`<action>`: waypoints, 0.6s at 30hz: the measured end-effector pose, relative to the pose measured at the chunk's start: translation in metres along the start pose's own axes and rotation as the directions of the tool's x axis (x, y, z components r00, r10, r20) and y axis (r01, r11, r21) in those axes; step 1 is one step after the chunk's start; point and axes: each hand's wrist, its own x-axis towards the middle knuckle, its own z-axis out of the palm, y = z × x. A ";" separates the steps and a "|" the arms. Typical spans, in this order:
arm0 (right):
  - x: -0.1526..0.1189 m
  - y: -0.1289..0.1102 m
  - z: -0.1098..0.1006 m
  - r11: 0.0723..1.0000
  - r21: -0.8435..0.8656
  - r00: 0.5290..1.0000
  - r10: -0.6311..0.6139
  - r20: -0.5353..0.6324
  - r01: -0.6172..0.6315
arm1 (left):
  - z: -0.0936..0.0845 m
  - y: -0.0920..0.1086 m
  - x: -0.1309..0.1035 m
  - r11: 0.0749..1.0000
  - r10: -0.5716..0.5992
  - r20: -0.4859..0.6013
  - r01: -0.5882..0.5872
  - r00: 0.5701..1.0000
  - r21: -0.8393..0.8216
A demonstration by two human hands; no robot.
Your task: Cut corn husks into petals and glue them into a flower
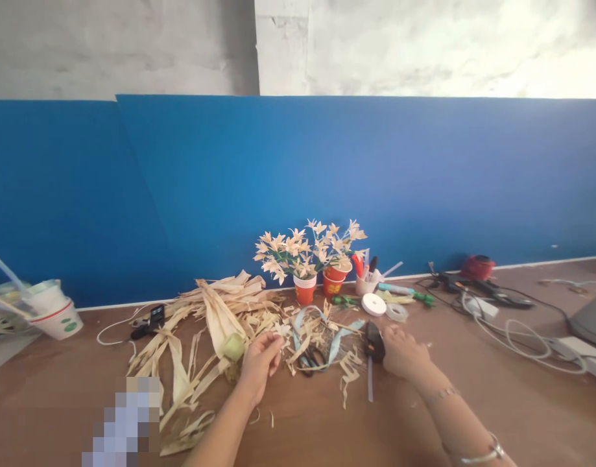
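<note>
My left hand [262, 363] is closed in a pinch in front of the heap of dried corn husks [224, 298]. A small pale piece shows at its fingertips, too small to name surely. A greenish roll of husk [233, 347] lies just left of that hand. My right hand [405, 351] is wrapped at the side of a black hot glue gun [374, 342], its grip hidden under the fingers. From the glue gun a translucent glue stick [370, 383] points toward me. Between my hands lie scissors [313, 358], a light-blue ribbon [337, 340] and husk scraps [350, 373].
Husk flowers [298, 250] stand in red paper cups [305, 292] by the blue partition [327, 168]. White tape [374, 304], a clear tape roll [397, 312] and a pen cup [366, 283] are nearby. Cables [516, 337] lie right; a white cup [59, 321] stands left.
</note>
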 end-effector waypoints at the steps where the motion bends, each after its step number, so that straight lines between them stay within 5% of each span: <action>1: -0.003 0.001 0.006 1.000 -0.020 1.000 0.005 -0.011 -0.005 | 0.000 0.000 0.000 1.000 -0.002 0.011 0.002 1.000 -0.012; 6: -0.006 0.005 0.012 0.998 0.021 0.994 -0.051 -0.098 0.054 | 0.001 0.004 -0.002 0.997 -0.007 0.027 0.009 1.000 -0.080; 11: -0.002 0.000 -0.008 0.935 0.334 0.955 -0.020 -0.295 0.123 | 0.000 0.004 -0.002 0.992 -0.025 0.031 0.028 0.999 -0.119; 15: -0.006 -0.033 -0.013 0.643 0.619 0.872 -0.169 -0.459 0.451 | 0.000 0.004 -0.002 0.991 -0.043 0.026 0.046 0.999 -0.126; 18: -0.015 -0.067 -0.008 0.429 0.706 0.825 -0.346 -0.448 0.563 | 0.000 0.004 -0.002 0.991 -0.061 0.021 0.063 0.998 -0.115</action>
